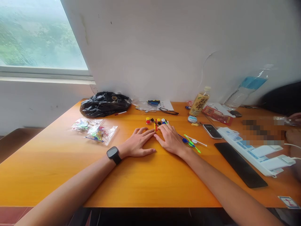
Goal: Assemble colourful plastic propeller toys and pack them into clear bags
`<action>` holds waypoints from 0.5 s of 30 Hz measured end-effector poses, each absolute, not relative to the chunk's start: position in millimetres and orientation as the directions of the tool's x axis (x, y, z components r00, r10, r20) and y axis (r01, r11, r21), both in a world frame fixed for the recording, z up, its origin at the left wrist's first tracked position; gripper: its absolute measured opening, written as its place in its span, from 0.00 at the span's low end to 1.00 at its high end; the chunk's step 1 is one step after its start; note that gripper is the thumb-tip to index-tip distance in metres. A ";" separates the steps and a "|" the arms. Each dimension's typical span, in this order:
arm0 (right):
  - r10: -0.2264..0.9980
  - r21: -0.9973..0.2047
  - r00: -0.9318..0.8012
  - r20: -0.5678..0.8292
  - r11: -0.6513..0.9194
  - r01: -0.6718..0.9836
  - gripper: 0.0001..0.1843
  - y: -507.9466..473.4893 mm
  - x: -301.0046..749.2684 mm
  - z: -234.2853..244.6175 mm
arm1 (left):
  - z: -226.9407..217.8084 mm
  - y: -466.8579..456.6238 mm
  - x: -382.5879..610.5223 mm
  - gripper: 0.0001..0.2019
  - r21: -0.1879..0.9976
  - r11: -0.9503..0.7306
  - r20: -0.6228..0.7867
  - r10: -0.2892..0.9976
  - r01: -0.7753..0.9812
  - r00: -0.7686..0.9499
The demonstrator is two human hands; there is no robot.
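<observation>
My left hand (pixel 136 145) lies flat on the table with its fingers apart and thumb out, fingertips at a narrow yellow and red plastic piece (pixel 155 125). From the other side my right hand (pixel 171 139) rests with fingers stretched forward, its thumb near the left fingertips. Small round pieces, among them a red and yellow one (pixel 147 121), sit just beyond both hands; the right fingers partly hide several. Beside my right wrist lie plastic arrows: a green arrow (pixel 195 147), a white one (pixel 201 143) and a blue one partly covered.
Clear bags of coloured parts (pixel 97 131) lie at left, before a black plastic bag (pixel 105 103). Glasses (pixel 168 111), a yellow drink bottle (pixel 199 103), a phone (pixel 212 131), a power strip (pixel 244 150) and a black slab (pixel 240 164) occupy the back and right. Another person's hand shows far right.
</observation>
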State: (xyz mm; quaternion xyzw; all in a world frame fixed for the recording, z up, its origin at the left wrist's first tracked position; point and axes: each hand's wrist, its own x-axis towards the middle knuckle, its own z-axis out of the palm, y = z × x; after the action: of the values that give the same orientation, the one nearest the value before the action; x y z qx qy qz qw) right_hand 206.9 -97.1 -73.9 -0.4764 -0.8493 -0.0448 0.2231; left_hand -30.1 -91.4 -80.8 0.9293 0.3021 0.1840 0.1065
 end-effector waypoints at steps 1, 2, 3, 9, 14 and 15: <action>0.788 -0.138 -0.448 0.423 0.545 0.827 0.13 -97.4 207.0 -73.4 | -80.5 -91.6 -30.1 0.39 0.311 -0.795 0.281 0.600 0.520 0.749; 0.786 -0.139 -0.450 0.425 0.547 0.825 0.12 -97.7 207.1 -73.0 | -79.9 -91.9 -30.1 0.39 0.314 -0.795 0.286 0.600 0.519 0.747; 0.784 -0.142 -0.450 0.428 0.550 0.823 0.12 -98.0 207.2 -72.5 | -79.0 -92.4 -30.0 0.40 0.319 -0.794 0.292 0.601 0.517 0.744; 0.761 -0.202 -0.433 0.484 0.579 0.790 0.11 -99.1 208.4 -71.0 | -76.0 -93.7 -29.4 0.38 0.397 -0.762 0.369 0.644 0.512 0.671; 0.691 -0.226 -0.468 0.551 0.664 0.713 0.20 -101.9 208.0 -69.8 | -81.4 -90.2 -29.5 0.34 0.469 -0.694 0.418 0.719 0.547 0.555; 0.668 -0.223 -0.482 0.567 0.688 0.691 0.23 -103.2 207.6 -69.5 | -81.9 -89.7 -29.8 0.33 0.476 -0.685 0.423 0.728 0.551 0.540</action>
State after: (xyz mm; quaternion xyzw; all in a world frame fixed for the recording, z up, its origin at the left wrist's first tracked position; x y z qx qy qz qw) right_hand 207.6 -103.2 -69.5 -0.3949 -0.8606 -0.0177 0.3211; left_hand -29.8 -89.7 -81.9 0.8655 0.3694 0.3060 0.1442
